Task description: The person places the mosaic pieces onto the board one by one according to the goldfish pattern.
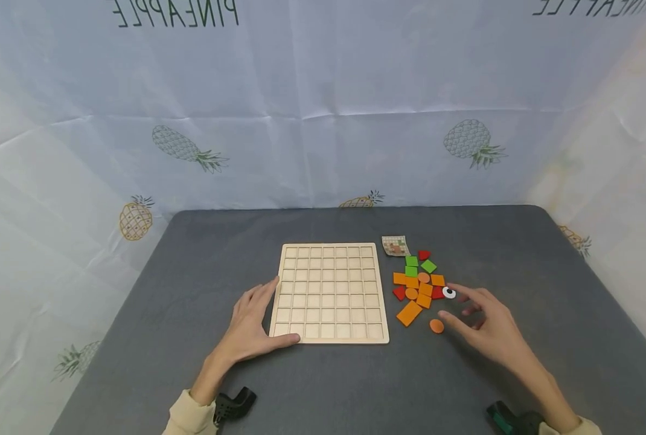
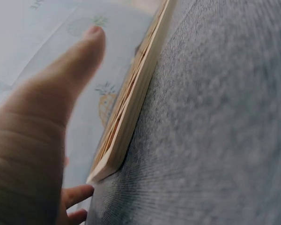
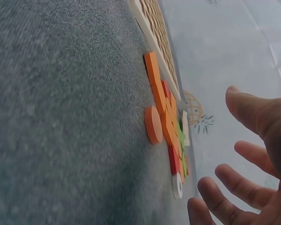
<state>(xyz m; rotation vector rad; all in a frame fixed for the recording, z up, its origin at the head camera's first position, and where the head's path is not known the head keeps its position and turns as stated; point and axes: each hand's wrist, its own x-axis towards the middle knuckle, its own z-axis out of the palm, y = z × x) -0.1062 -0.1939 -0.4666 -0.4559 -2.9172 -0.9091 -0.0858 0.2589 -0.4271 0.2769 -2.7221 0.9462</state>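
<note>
A square wooden board (image 1: 328,293) with a grid of shallow cells lies on the table. My left hand (image 1: 255,326) is spread about its near left corner, fingers along the left edge and thumb at the near edge. In the left wrist view the thumb (image 2: 61,79) stands out beside the board's side (image 2: 126,112). To the right of the board, my right hand (image 1: 488,323) hovers with loosely bent fingers and holds nothing. Its index fingertip is near a white eye piece (image 1: 449,293); its thumb is near an orange disc (image 1: 436,326).
Orange rectangles (image 1: 409,313), green squares (image 1: 428,266) and red pieces (image 1: 424,255) lie scattered right of the board, some touching. Behind them is a small printed card (image 1: 395,246). The grey table (image 1: 328,386) backs onto a pineapple-print cloth (image 1: 328,157).
</note>
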